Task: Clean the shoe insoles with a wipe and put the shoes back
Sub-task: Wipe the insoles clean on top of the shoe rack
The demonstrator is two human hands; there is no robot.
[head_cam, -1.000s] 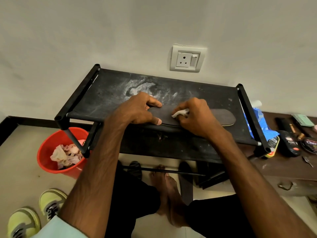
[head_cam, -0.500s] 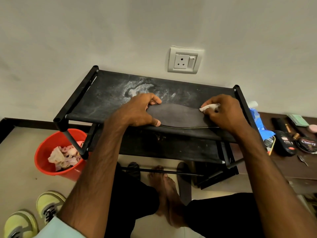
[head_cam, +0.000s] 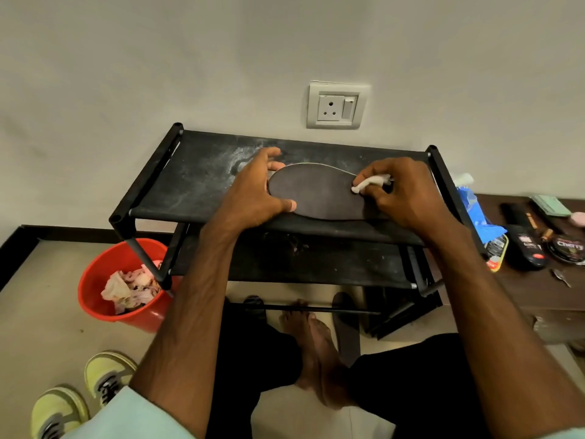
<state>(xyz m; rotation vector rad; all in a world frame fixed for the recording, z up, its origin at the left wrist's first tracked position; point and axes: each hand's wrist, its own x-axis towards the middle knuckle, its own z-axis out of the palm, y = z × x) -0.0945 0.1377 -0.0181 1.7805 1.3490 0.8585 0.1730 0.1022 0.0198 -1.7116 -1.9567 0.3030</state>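
Note:
A dark insole [head_cam: 319,193] lies flat on the top shelf of a black shoe rack [head_cam: 190,182]. My left hand [head_cam: 256,191] grips its left end, fingers over the far edge and thumb on the near edge. My right hand [head_cam: 408,194] pinches a small white wipe [head_cam: 370,182] and presses it on the insole's right part; the hand hides that end. A pair of yellow-green sneakers [head_cam: 85,394] stands on the floor at the lower left.
A red bucket [head_cam: 95,296] with crumpled used wipes sits left of the rack. To the right, a brown cabinet [head_cam: 544,289] holds a blue wipe pack [head_cam: 478,213], shoe polish tin [head_cam: 569,248] and brushes. A wall socket [head_cam: 337,106] is above. My bare feet [head_cam: 316,343] are below the rack.
My right hand swept the wipe from the insole's middle out to its right end and has come back slightly left. The left hand shifted its hold on the left end.

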